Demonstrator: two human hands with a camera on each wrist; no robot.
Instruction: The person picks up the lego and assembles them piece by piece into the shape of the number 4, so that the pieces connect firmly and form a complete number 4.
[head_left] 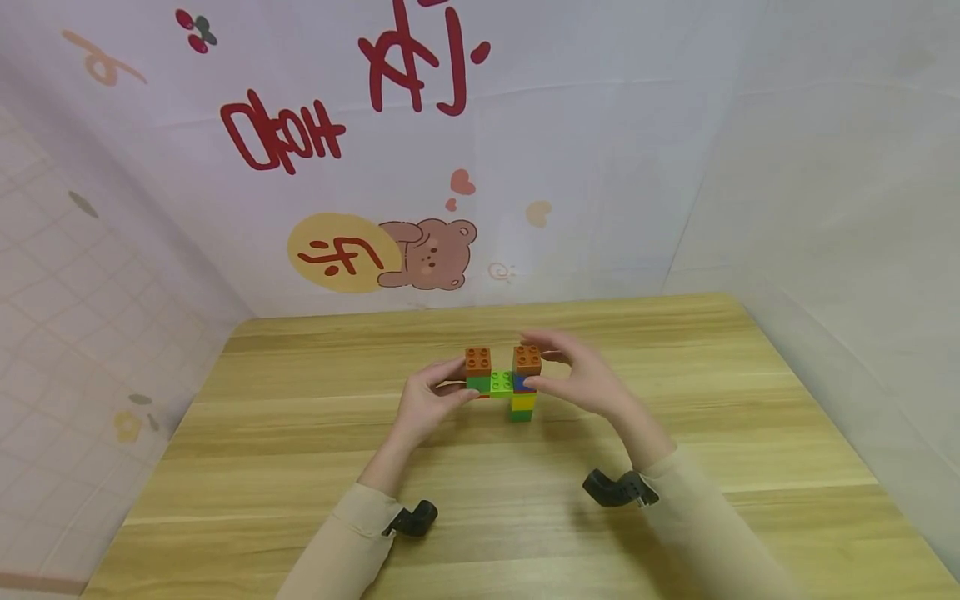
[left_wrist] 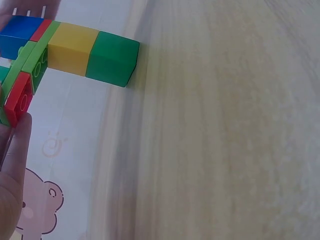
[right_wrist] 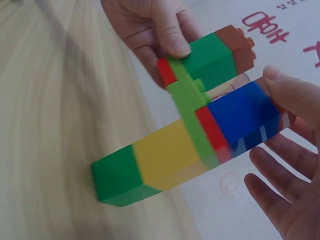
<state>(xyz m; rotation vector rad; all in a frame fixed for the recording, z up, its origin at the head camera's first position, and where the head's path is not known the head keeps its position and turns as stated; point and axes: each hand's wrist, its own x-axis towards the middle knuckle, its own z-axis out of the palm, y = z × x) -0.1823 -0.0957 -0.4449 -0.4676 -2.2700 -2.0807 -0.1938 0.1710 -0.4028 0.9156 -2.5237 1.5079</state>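
A build of toy building bricks is held upright between both hands over the table. Its right column stacks a green brick (right_wrist: 120,175), a yellow brick (right_wrist: 165,155), a light green plate (right_wrist: 187,107), a thin red piece, a blue brick (right_wrist: 245,112) and an orange-brown brick (head_left: 527,360). On the plate's left end sits another green brick (right_wrist: 210,60) topped with orange-brown, a red piece (left_wrist: 19,99) beneath. My left hand (head_left: 429,404) pinches this left end. My right hand (head_left: 581,375) holds the right column's top between thumb and index finger, other fingers spread.
The wood-grain table (head_left: 300,467) stretches out around the hands. Behind it hangs a white printed cloth (head_left: 600,183) with red lettering and a bear (head_left: 438,258). Black mounts (head_left: 416,518) sit at both wrists, and more cloth borders the sides.
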